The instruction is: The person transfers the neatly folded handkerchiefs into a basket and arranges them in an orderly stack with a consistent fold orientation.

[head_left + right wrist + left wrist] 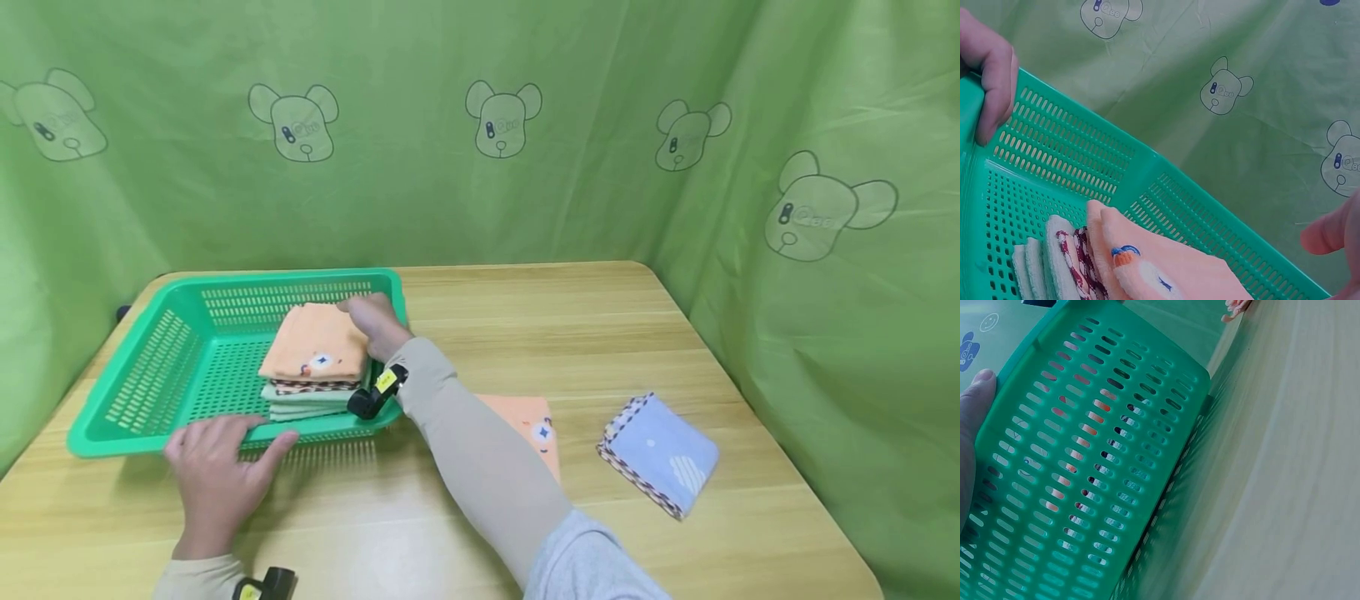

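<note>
A green plastic basket (120,392) stands on the left of the table. My left hand (213,467) grips its near rim, the fingers over the edge and the thumb outside. Inside, at the right end, is a stack of folded towels: a peach towel (311,342) with a small printed figure on top, a checked-edge layer under it and pale green towels (311,404) below. My right hand (378,325) is at the stack's right side, by the peach towel; its fingers are partly hidden. In the right wrist view its thumb (1329,231) stands apart from the towels.
Another folded peach towel (536,429) lies on the wooden table (525,325), partly behind my right forearm. Farther right lies a folded blue towel (660,458) with checked edges. A green curtain (420,200) with bear-head drawings closes off the back and sides.
</note>
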`<move>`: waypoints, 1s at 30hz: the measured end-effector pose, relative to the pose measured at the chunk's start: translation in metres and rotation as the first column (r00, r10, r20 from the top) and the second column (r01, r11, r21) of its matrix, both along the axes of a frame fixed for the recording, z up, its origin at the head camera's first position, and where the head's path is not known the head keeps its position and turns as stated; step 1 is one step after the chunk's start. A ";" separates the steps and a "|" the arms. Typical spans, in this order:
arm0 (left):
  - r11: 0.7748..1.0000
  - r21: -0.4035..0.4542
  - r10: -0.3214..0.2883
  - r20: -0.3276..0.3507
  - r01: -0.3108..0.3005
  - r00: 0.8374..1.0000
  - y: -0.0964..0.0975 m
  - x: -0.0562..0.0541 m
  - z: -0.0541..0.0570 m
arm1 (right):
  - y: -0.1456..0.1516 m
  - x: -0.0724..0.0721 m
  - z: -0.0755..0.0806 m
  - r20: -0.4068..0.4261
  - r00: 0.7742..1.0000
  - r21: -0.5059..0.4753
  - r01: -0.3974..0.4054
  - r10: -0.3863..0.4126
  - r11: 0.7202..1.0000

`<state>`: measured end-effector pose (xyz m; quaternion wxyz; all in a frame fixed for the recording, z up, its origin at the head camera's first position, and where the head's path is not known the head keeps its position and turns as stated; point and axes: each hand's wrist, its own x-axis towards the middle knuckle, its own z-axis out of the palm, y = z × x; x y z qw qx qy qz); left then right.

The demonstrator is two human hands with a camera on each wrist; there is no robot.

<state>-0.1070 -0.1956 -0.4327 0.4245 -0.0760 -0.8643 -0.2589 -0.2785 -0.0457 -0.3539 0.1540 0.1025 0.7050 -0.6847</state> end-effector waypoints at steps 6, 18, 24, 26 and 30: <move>1.000 -0.001 -0.001 0.006 0.001 1.000 0.000 0.000 0.000 | 0.000 -0.002 -0.001 -0.054 0.998 -0.009 0.017 -0.018 1.000; 1.000 -0.001 -0.001 0.002 0.001 1.000 -0.001 0.000 0.001 | 0.004 -0.002 0.003 -0.041 0.999 -0.168 0.002 -0.009 0.986; 1.000 -0.002 -0.007 0.004 0.007 1.000 -0.001 -0.001 0.002 | 0.015 -0.001 0.007 -0.033 0.996 -0.292 -0.093 0.087 0.952; 1.000 -0.001 -0.008 0.007 0.008 1.000 0.000 0.000 0.002 | 0.020 -0.001 0.009 -0.033 0.994 -0.312 -0.113 0.108 0.943; 1.000 0.001 -0.006 0.012 0.006 1.000 0.000 0.000 0.002 | 0.028 -0.002 0.014 -0.036 0.991 -0.353 -0.130 0.126 0.927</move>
